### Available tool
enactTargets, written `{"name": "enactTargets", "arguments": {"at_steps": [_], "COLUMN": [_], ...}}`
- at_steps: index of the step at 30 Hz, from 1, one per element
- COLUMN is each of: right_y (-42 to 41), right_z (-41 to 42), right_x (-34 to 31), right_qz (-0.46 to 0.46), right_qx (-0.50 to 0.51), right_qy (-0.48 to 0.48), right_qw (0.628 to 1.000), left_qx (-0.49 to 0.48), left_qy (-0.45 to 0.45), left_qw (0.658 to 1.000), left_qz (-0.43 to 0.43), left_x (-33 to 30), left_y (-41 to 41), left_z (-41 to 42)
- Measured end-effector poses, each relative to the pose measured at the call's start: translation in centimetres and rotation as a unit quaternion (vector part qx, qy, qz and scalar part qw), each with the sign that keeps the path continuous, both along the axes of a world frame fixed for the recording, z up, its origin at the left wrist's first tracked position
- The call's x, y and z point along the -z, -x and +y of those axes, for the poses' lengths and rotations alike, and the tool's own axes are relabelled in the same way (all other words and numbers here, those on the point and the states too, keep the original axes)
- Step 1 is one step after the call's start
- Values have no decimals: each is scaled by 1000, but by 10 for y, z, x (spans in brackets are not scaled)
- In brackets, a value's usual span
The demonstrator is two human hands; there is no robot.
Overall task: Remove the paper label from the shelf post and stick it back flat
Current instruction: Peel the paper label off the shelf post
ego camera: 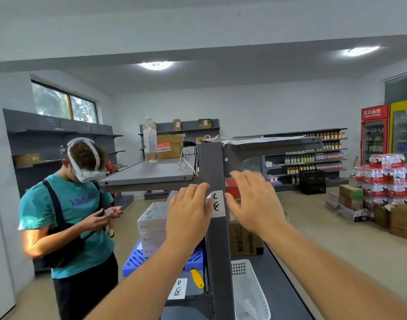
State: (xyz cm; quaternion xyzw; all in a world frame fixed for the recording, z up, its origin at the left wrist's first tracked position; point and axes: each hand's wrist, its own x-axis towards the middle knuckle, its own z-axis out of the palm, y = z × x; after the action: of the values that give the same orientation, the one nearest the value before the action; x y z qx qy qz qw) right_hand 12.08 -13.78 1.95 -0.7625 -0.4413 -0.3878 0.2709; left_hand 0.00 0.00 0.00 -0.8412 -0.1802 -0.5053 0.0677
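A white paper label (217, 203) with hand-written black marks sits on the front of the dark grey shelf post (215, 245). Its left edge stands a little off the post. My left hand (188, 213) is at the label's left side, fingertips touching that lifted edge. My right hand (253, 202) is at the post's right side with fingers spread, its thumb against the label's right edge. Neither hand is closed around anything.
A person in a teal shirt and white headset (82, 162) stands at the left. A water bottle (150, 139) stands on the grey shelf (151, 174). Below are stacked boxes (151, 225), a blue crate (135, 259), a white basket (251, 289) and a second label (178, 288).
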Motion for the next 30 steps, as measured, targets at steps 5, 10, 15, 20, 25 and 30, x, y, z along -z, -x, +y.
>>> {"name": "enactTargets", "arguments": {"at_steps": [5, 10, 15, 20, 25, 30], "right_y": [-6, -9, -12, -12, -12, -13], "right_z": [5, 7, 11, 12, 14, 19], "right_x": [7, 13, 18, 17, 16, 16], "right_qz": [4, 5, 11, 22, 42, 71], "right_qx": [-20, -23, -24, -24, -23, -52], "right_qy": [1, 3, 7, 11, 17, 8], "right_qw": [1000, 1000, 1000, 999, 999, 996], "left_qx": [2, -21, -35, -25, -4, 16], "left_qy": [16, 22, 36, 76, 108, 110], "left_qw": [1000, 999, 998, 996, 993, 993], "left_qz": [11, 21, 27, 36, 53, 50], "left_x": [-3, -2, 0, 0, 6, 15], "left_y": [-14, -24, -30, -32, -29, -21], "left_z": [3, 5, 5, 5, 7, -2]}}
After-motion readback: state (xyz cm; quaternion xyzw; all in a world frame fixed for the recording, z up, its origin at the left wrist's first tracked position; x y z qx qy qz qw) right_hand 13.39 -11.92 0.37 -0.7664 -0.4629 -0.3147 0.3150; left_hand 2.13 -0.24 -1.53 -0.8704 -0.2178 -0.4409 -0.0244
